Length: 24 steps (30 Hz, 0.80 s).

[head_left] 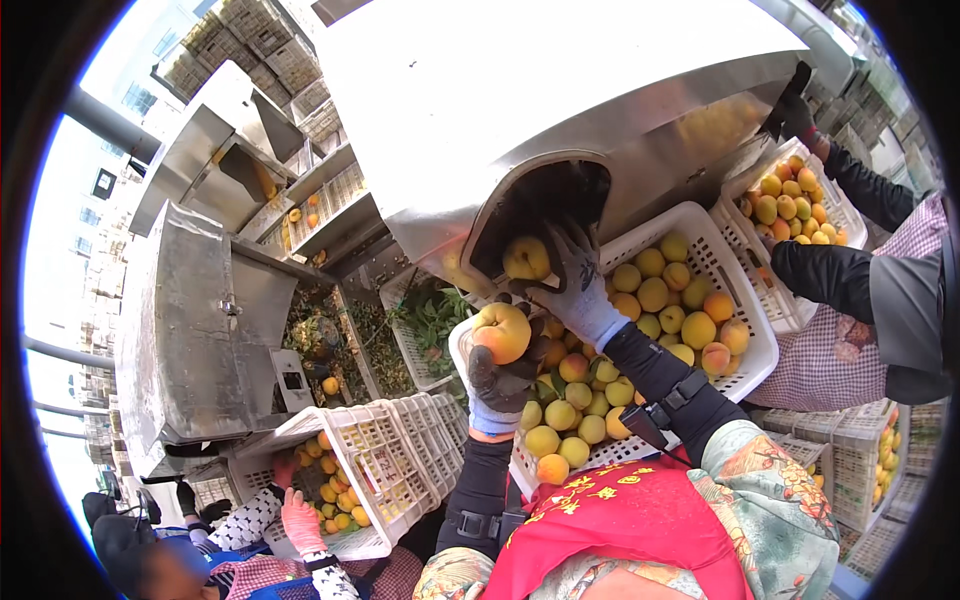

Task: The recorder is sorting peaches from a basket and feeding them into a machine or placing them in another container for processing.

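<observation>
My left hand (500,382), in a dark-palmed work glove, is closed round a yellow-orange peach (501,333) above the near crate. At the mouth of the metal machine's dark opening (545,200), my right hand (580,285) grips another yellow peach (527,258) between thumb and fingers; its glove is grey with a pale cuff. Below both hands stands a white slotted plastic crate (525,465) holding many yellow, green-tinged and blushed peaches (592,429). A second white crate (762,345) of peaches sits just to its right, close to my right forearm.
A large metal housing (450,90) rises in front of me. At left are a metal chute (195,320), a crate of green leaves (435,325) and a tilted peach crate (385,475) by a co-worker's pink-gloved hand (301,520). Another co-worker's sleeve (825,275) reaches toward a crate at right.
</observation>
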{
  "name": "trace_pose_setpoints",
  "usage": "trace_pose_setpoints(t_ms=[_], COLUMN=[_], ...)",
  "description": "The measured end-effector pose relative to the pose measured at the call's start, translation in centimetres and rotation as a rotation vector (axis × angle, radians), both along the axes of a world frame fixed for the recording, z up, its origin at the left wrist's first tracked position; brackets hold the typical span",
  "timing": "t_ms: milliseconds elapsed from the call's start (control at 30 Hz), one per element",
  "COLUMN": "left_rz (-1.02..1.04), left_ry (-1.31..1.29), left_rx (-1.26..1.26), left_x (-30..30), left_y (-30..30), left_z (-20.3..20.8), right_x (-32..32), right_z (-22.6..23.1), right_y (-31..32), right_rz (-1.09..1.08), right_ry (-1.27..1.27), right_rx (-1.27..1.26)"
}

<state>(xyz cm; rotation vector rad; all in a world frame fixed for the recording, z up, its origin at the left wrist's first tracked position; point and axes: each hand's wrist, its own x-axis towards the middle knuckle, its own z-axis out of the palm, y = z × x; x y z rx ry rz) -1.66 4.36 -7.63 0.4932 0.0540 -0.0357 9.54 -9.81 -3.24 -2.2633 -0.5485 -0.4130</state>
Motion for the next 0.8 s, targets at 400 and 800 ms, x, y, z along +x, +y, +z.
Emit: trace_pose_setpoints(t_ms=[400,800], left_rz=[-0.265,0.074], left_ry=[-0.103,0.233], left_rx=[-0.194,0.741], left_x=[1.6,0.7], left_y=[2.0,-1.1], left_z=[-1.0,-5.4], right_x=[-2.4,-2.1], right_z=[6.8,1.6], right_y=[-0.8,-0.8], right_rz=[0.433,0.043], right_ry=[0.611,-0.176], right_rx=[0.404,-0.07])
